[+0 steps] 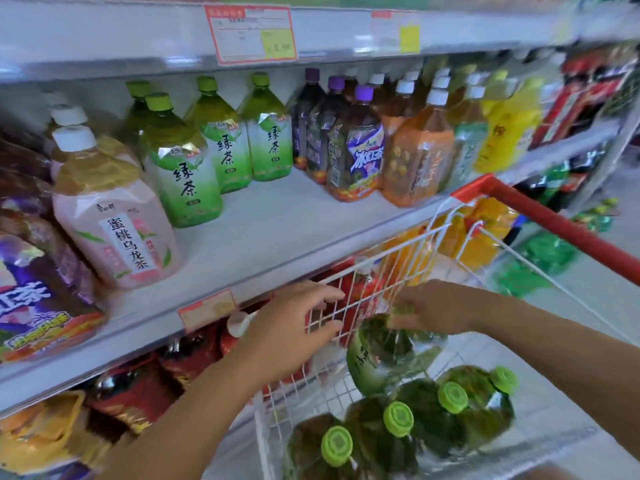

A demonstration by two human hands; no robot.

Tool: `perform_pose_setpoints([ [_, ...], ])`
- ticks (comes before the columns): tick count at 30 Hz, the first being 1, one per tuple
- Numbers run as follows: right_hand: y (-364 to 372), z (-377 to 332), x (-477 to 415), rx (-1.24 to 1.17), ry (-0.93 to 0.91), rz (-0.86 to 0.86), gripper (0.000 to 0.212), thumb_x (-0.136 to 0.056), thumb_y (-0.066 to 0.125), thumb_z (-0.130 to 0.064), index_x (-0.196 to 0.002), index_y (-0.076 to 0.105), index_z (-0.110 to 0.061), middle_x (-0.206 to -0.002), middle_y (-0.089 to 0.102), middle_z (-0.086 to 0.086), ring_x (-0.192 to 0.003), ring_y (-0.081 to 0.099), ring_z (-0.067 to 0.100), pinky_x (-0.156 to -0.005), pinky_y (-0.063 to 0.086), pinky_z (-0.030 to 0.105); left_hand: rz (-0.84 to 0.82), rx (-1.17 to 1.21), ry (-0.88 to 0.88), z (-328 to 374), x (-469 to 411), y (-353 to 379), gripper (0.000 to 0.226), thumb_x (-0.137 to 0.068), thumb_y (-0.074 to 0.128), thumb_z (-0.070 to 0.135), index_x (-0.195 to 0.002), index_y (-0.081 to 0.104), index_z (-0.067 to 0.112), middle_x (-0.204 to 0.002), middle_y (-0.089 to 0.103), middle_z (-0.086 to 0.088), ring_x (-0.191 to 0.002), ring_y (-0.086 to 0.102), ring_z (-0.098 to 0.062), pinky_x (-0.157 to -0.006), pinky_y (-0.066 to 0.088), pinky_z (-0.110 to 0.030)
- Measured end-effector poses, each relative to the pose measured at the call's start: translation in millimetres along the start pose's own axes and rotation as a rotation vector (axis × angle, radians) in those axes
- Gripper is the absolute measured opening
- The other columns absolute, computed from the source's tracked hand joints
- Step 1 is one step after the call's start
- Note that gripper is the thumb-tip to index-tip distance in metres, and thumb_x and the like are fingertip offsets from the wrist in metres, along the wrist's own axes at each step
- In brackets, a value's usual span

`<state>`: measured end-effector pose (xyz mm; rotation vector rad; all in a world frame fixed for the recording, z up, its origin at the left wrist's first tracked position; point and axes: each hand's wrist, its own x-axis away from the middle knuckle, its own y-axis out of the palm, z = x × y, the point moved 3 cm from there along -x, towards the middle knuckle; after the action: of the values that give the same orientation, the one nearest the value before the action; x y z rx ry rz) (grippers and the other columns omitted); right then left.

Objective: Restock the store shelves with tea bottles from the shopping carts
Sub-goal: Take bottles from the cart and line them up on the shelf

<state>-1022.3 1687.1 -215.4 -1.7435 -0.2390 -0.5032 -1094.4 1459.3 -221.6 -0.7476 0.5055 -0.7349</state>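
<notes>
Pink-labelled, white-capped plastic peach oolong bottle stands at the left of the white shelf board. Just to its right stand green-capped, green-labelled shelf tea bottles, and a bare stretch of board lies in front of the ones further back. Below the shelf edge the left hand is spread, fingers straight and apart, holding nothing, at the outer face of the white wire shopping cart; whether it touches the wire I cannot tell. Inside the cart the right hand curls its fingers over the cap end of a dark green plastic tea bottle, which is tilted above three more green-capped bottles in the basket. At the far right runs the cart's red handle bar.
</notes>
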Motion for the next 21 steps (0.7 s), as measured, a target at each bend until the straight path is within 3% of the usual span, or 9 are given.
perform_pose_setpoints([
  [3,29.4,-3.9,-17.2,0.025,0.065,0.191,0.051,-0.087,0.054,-0.061,-0.121,0.054,-0.023,-0.113,0.064,0.002,-0.104,0.059,0.022,-0.078,0.043,0.03,-0.062,0.038,-0.042,-1.0,-5.3,19.6,0.039,-0.09,0.064,0.039,-0.125,0.053,0.047,-0.117,0.054,0.031,-0.106,0.051,0.014,-0.095,0.047,-0.025],
  [6,33.8,1.6,-18.3,-0.124,0.081,0.326,0.036,-0.082,0.065,-0.054,-0.107,0.059,-0.029,-0.102,0.066,-0.003,-0.092,0.061,0.017,-0.075,0.049,0.033,-0.101,0.062,-0.1,-5.3,-4.8,28.2,0.042,-0.09,0.065,0.039,-0.129,0.05,0.047,-0.126,0.053,0.028,-0.109,0.051,0.012,-0.098,0.049,-0.03],
  [9,20.2,-10.5,-5.2,-0.31,-0.057,0.361,0.017,-0.077,0.073,-0.043,-0.091,0.064,-0.039,-0.089,0.066,-0.013,-0.084,0.062,0.008,-0.077,0.052,0.031,-0.101,0.07,-0.115,-8.3,-8.0,25.9,0.056,-0.085,0.07,0.041,-0.134,0.045,0.046,-0.135,0.05,0.024,-0.117,0.049,0.009,-0.104,0.045,-0.033],
  [12,-20.8,-34.2,17.8,-0.511,-0.241,0.468,0.018,-0.074,0.077,-0.02,-0.082,0.07,-0.034,-0.082,0.069,-0.013,-0.078,0.063,0.002,-0.075,0.05,0.023,-0.162,0.114,-0.076,-5.6,-18.1,21.2,0.085,-0.074,0.08,0.045,-0.144,0.032,0.045,-0.148,0.04,0.018,-0.129,0.043,0.001,-0.11,0.039,-0.034],
  [15,-60.2,-60.2,35.0,-0.764,-0.418,0.48,0.021,-0.074,0.072,0.003,-0.085,0.072,-0.015,-0.074,0.067,-0.009,-0.066,0.06,0.003,-0.063,0.047,0.016,-0.206,0.283,-0.054,7.3,-28.1,7.5,0.097,-0.06,0.09,0.041,-0.133,0.03,0.062,-0.134,0.053,0.024,-0.119,0.052,0.007,-0.105,0.045,-0.026],
  [17,-76.7,-72.0,38.6,-0.849,-0.488,0.525,0.021,-0.077,0.074,0.002,-0.091,0.07,-0.014,-0.066,0.059,-0.015,-0.059,0.052,-0.002,-0.059,0.041,0.011,-0.123,0.344,-0.072,10.7,-30.9,-6.6,0.091,-0.051,0.092,0.041,-0.125,0.04,0.057,-0.118,0.064,0.024,-0.108,0.06,0.007,-0.098,0.05,-0.029],
  [19,-83.0,-69.9,37.0,-0.872,-0.501,0.547,0.042,-0.075,0.08,-0.019,-0.114,0.063,-0.026,-0.075,0.054,-0.018,-0.068,0.052,-0.003,-0.063,0.04,0.012,-0.017,0.387,-0.077,10.9,-28.2,-23.0,0.087,-0.048,0.093,0.038,-0.123,0.049,0.046,-0.112,0.067,0.024,-0.104,0.064,0.004,-0.094,0.052,-0.03],
  [21,-74.0,-57.8,26.9,-0.819,-0.448,0.416,0.087,-0.066,0.083,-0.044,-0.138,0.034,-0.047,-0.113,0.054,-0.021,-0.104,0.053,-0.009,-0.086,0.045,0.015,0.08,0.446,-0.091,9.5,-24.8,-39.9,0.079,-0.053,0.095,0.025,-0.118,0.054,0.043,-0.109,0.069,0.024,-0.102,0.065,0.003,-0.088,0.053,-0.024],
])
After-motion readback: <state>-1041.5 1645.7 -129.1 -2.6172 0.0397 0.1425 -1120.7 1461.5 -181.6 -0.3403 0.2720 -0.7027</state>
